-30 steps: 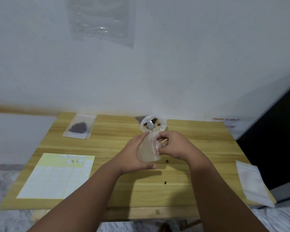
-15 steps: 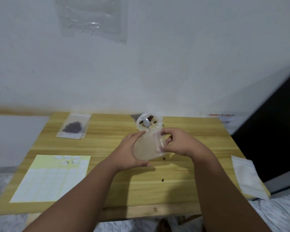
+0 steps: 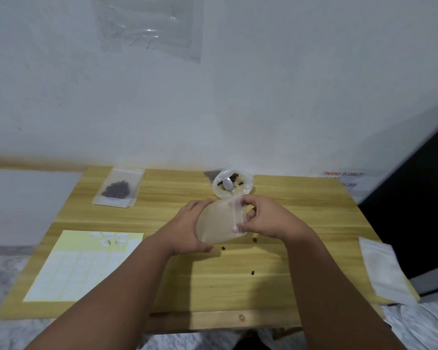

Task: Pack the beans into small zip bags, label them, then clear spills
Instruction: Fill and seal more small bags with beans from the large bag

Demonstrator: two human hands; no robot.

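Holding zip bag well inside table edges.

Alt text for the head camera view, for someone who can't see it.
The left hand and right hand hold a zip bag above a table, the right pinching its mouth. Spilled beans, a filled bag and a label sheet lie around.

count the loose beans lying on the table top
3 loose beans: one beside the right hand, one below the left hand and the zip bag it holds, one nearer the front of the table. Others may be hidden under the hands.
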